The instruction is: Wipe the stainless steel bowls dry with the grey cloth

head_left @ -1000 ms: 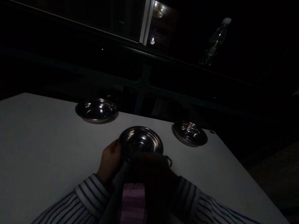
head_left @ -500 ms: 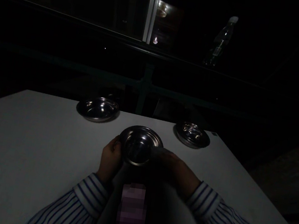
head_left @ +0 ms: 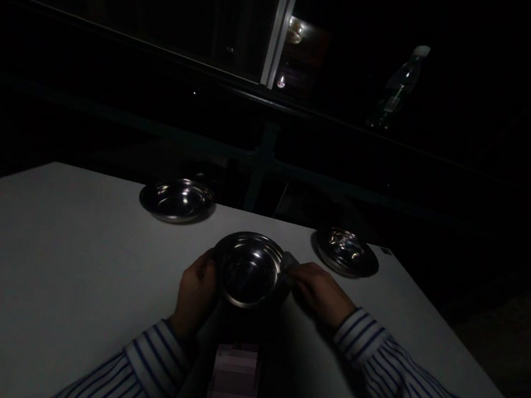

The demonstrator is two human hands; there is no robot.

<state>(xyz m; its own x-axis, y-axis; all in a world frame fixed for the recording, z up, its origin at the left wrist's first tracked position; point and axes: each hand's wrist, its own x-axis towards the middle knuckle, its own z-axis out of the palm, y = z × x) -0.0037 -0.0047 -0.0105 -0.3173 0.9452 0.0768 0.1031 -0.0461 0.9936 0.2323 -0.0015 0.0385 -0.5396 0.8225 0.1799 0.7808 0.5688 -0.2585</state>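
Note:
A shiny metal bowl [head_left: 250, 272] is held tilted above the white table, its inside facing me. My left hand [head_left: 197, 288] grips its left rim, thumb on the near side. At the right rim, my right hand [head_left: 321, 291] is closed around a small greyish cloth [head_left: 289, 263] that touches the bowl's edge. The cloth's lower part and some right fingers are lost in shadow.
The white table [head_left: 61, 276] carries a second metal bowl [head_left: 177, 200] at its far left edge and one or more stacked metal bowls [head_left: 345, 252] at the far right. A plastic bottle [head_left: 399, 89] stands on the dark window ledge beyond.
The cloth in my right hand has shifted from the inside of the bowl's right side to its rim. The whole view has moved slightly; my left hand keeps its grip.

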